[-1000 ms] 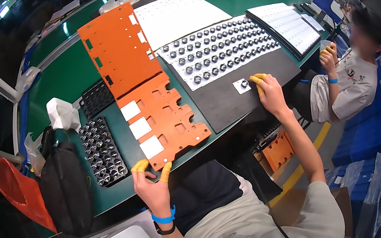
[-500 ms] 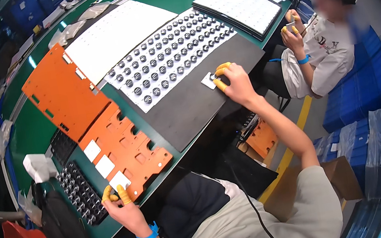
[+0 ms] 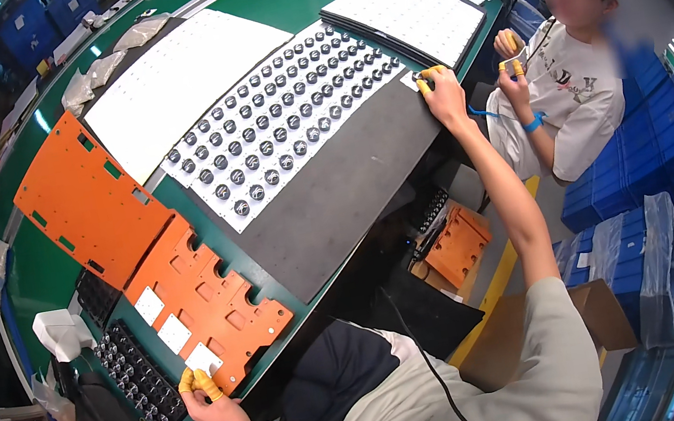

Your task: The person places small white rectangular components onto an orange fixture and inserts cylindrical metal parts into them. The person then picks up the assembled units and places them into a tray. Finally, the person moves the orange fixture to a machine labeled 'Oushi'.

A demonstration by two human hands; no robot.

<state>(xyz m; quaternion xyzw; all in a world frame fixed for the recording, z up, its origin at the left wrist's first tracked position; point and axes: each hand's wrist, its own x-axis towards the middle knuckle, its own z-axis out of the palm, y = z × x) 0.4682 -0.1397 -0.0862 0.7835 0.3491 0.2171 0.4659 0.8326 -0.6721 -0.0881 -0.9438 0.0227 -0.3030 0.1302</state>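
Observation:
My right hand [image 3: 444, 96], in yellow finger cots, pinches a small white square plate [image 3: 411, 81] with a black round part on it. It is at the right end of the rows of black round parts [image 3: 280, 131] on white plates. My left hand [image 3: 216, 406], also in yellow finger cots, has its thumb and finger closed at the near corner of a white square plate [image 3: 202, 360]. That plate lies on an orange notched board [image 3: 220, 304], nearest me in a line of three. The fingertips partly hide its corner.
A black tray of shiny round parts [image 3: 136, 375] stands left of the orange board. A dark mat [image 3: 336, 202] runs along the front edge. White sheets [image 3: 191, 70] lie behind the rows, with another stack [image 3: 412, 13] farther right. A co-worker [image 3: 564, 86] sits at right.
My right hand has moved right and away from me with its plate, from the dark mat to the end of the rows. The left hand's fingers have drawn closer together at the plate's corner.

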